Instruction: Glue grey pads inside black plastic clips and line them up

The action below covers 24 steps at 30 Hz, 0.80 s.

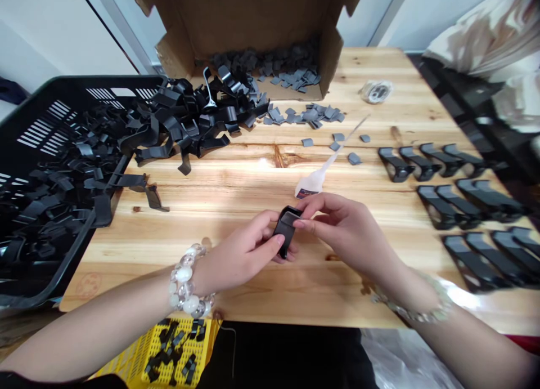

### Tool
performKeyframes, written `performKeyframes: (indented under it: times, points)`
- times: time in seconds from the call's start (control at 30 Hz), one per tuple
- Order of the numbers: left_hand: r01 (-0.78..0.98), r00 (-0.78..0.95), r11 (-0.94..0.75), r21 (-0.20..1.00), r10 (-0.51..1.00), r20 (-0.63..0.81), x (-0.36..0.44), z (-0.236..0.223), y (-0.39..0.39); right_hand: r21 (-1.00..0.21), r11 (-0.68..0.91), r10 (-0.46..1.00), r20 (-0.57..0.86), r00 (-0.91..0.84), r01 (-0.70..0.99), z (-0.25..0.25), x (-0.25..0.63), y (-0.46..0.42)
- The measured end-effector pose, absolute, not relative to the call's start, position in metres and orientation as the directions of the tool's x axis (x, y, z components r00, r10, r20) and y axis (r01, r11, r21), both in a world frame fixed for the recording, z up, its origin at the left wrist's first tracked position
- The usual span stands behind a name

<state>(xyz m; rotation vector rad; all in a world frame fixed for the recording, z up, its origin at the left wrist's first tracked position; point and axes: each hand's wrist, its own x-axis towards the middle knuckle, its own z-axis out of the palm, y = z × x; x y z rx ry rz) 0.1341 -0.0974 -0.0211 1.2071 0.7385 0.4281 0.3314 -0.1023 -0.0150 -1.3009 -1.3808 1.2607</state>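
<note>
My left hand (248, 248) grips a bent black plastic clip (284, 234) by its sides, thumb on top, above the near middle of the table. At the clip's upper end lies a small grey pad (290, 217), pinched at its edge between the thumb and fingers of my right hand (337, 223). The right fingertips also touch the clip's corner. Just beyond my right hand lies a small white bottle (311, 182) with a long thin nozzle. Several loose grey pads (354, 158) are scattered past it.
A black crate (54, 102) heaped with black clips stands left, its pile spilling onto the wooden table (236, 180). A cardboard box (253, 17) of grey pads is behind. Rows of clips (451, 206) and a tape roll (377, 91) lie right. Below is a yellow basket (143, 349).
</note>
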Motion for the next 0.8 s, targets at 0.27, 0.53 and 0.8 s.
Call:
performKeyframes:
  times: [0.27, 0.53, 0.8]
  points:
    - [0.079, 0.699, 0.309, 0.948, 0.66, -0.274, 0.1343, -0.0211, -0.0987, -0.972, 0.01, 0.996, -0.012, -0.091, 0.236, -0.0182, 0.3293, -0.1034]
    - [0.111, 0.693, 0.185, 0.976, 0.69, -0.209, 0.1345, -0.0237, -0.1017, -0.98, -0.074, 0.992, -0.092, -0.091, 0.184, -0.0186, 0.3279, -0.1019]
    - [0.279, 0.69, -0.088, 0.956, 0.711, -0.136, 0.1328, -0.0216, -0.103, -0.979, -0.186, 0.963, -0.199, -0.184, 0.087, -0.016, 0.3308, -0.0988]
